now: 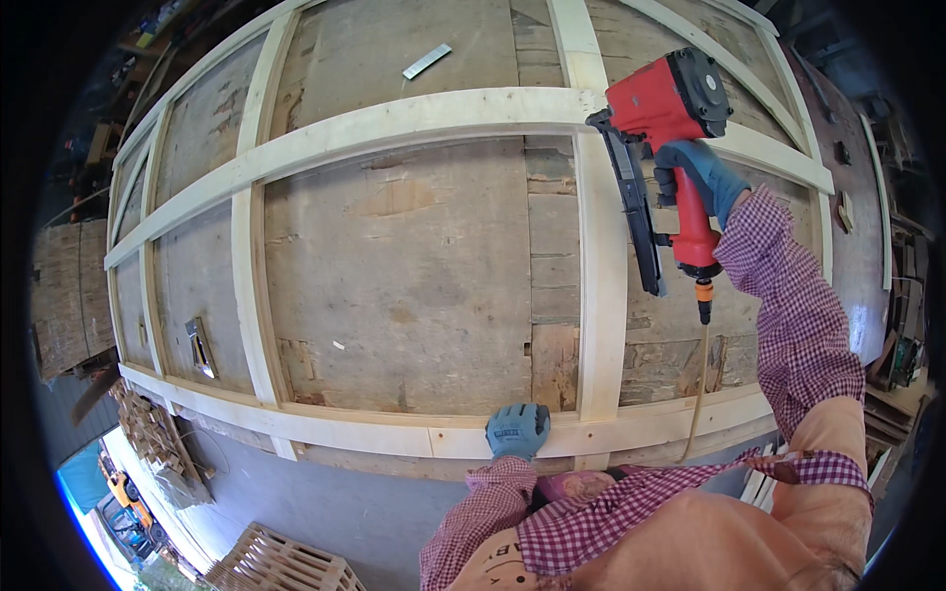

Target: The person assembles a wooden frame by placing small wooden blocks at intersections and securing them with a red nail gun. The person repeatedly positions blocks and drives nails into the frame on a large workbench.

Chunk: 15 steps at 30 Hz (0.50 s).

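Observation:
My right hand (702, 177), in a blue-grey work glove, is closed round the handle of a red and black pneumatic nail gun (658, 103). The gun's nose meets the long middle rail (414, 118) of a pale wooden frame, where an upright slat (599, 286) joins it. A black nail magazine slants down from the nose, and a thin air hose (702, 384) hangs from the orange fitting under the grip. My left hand (518, 430), gloved alike, rests with fingers curled over the frame's near rail (365, 430), left of that slat.
Weathered boards (414, 266) lie under the frame. On them are a strip of nails (427, 61) at the far side and a small metal tool (201, 347) at the left. Wood offcuts (163, 433) and a slatted pallet (281, 561) stand near left on the floor.

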Tool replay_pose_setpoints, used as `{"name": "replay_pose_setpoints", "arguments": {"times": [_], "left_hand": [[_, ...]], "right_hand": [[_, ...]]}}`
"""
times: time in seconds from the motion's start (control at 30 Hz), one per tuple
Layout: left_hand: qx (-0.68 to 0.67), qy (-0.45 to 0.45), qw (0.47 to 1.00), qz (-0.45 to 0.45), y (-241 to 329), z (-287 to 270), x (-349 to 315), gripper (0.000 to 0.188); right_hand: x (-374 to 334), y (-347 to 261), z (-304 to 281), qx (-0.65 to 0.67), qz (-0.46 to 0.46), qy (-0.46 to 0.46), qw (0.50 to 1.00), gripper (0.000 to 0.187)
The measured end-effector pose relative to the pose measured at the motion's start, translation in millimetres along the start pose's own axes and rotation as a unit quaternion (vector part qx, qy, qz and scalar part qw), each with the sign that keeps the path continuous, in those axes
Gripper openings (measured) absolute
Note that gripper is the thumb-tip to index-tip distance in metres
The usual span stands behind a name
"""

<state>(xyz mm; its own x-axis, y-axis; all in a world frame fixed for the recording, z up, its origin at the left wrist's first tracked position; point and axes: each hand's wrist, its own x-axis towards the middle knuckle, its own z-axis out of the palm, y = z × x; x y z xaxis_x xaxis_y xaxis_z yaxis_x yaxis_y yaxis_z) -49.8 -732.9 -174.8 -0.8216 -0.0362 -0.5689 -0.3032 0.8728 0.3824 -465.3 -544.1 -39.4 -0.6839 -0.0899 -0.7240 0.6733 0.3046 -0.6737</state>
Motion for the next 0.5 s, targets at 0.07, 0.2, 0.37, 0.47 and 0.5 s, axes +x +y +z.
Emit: {"name": "replay_pose_setpoints", "arguments": {"times": [0.07,0.2,0.37,0.47,0.5], "left_hand": [[0.005,0.002,1.000,0.002,-0.8,0.7,-0.2,0.030],[-0.002,0.001,1.000,0.002,-0.2,0.0,-0.3,0.030],[0.004,-0.021,1.000,-0.005,1.0,0.2,1.5,0.031],[0.002,-0.011,1.000,-0.008,0.1,0.5,-2.8,0.032],[-0.001,-0.010,1.000,-0.009,-1.1,2.8,-4.1,0.032]], "right_hand": [[0.0,2.6,3.9,-0.008,-0.008,0.007,1.000,0.018],[0.1,2.5,5.3,0.020,-0.011,-0.006,1.000,0.015],[0.4,1.5,6.6,-0.010,-0.012,0.013,1.000,0.013],[-1.0,1.3,15.4,-0.016,-0.011,0.025,0.999,0.013],[-2.2,1.3,17.8,-0.019,-0.011,0.033,0.999,0.014]]}}
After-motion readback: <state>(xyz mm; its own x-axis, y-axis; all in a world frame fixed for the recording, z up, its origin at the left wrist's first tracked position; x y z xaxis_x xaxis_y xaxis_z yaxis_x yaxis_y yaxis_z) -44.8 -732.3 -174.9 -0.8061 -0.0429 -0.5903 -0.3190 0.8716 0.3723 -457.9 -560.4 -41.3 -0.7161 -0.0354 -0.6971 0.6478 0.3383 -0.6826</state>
